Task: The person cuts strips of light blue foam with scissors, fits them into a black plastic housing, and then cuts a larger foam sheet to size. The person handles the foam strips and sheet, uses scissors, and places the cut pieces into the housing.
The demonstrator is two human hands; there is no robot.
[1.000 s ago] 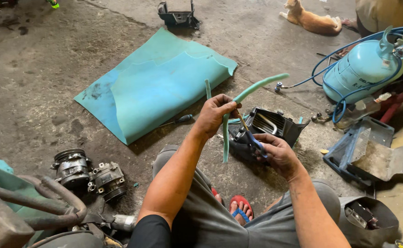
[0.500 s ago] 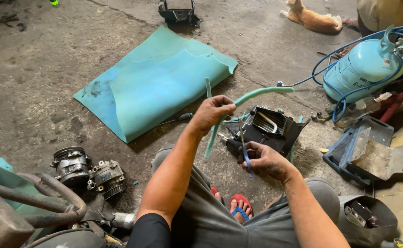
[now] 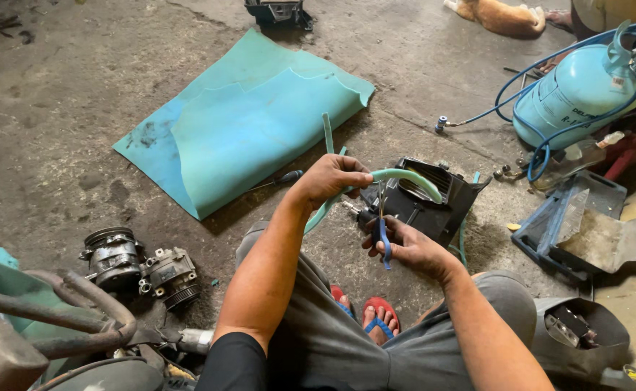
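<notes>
My left hand [image 3: 330,179] grips a thin teal strip [image 3: 406,178] that arcs to the right over a black plastic housing [image 3: 434,201] on the floor. Another piece of the strip [image 3: 327,132] sticks up above that hand. My right hand [image 3: 403,246] holds a small tool with blue handles [image 3: 383,241], its tip pointing up toward the strip. Both hands hover just in front of the black housing, above my knees and red sandals [image 3: 377,314].
A large teal rubber sheet [image 3: 245,119] lies on the concrete ahead, a screwdriver [image 3: 278,179] at its edge. Two compressors [image 3: 140,266] sit at left. A light blue gas cylinder [image 3: 578,90] with blue hoses, a flat tray [image 3: 586,232] and a dog [image 3: 502,16] are at right.
The strip has bent from sticking up and right into an arc drooping over the housing. My right hand has pulled back toward me with the tool, away from the housing.
</notes>
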